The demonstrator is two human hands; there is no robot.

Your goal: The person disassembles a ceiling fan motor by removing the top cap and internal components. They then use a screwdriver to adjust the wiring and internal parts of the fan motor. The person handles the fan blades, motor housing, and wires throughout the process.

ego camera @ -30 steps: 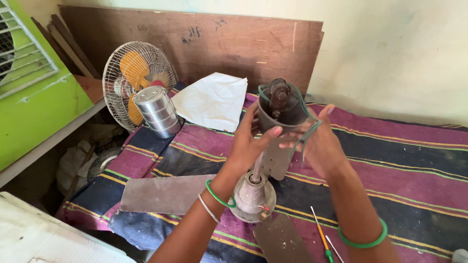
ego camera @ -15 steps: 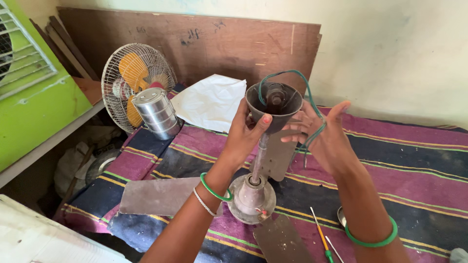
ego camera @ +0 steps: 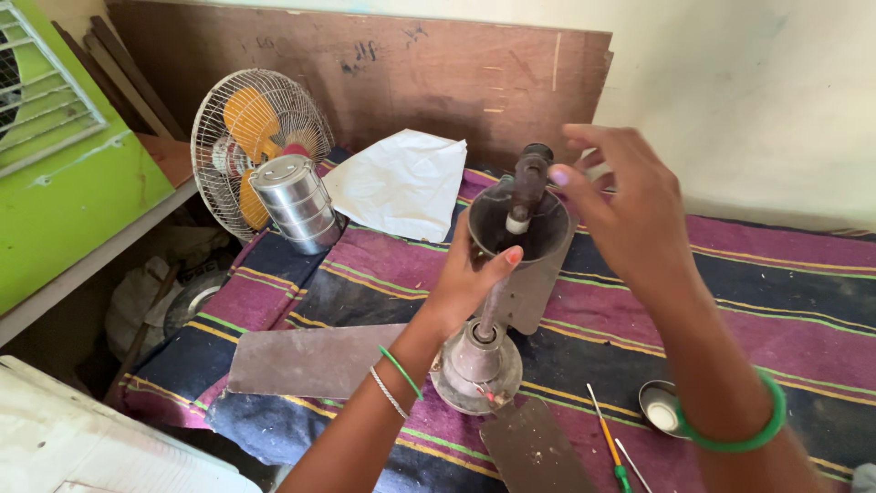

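A grey metal ceiling fan assembly point(ego camera: 484, 338) is stood upright on a striped cloth, its round motor hub at the bottom with flat grey blades spread out from it, one to the left and one toward the lower edge of the view. A thin down rod rises from the hub to a dull cone-shaped canopy cup point(ego camera: 520, 239), which is turned mouth-up. A dark cylindrical piece with a pale tip is seen tilted inside the cup's mouth.
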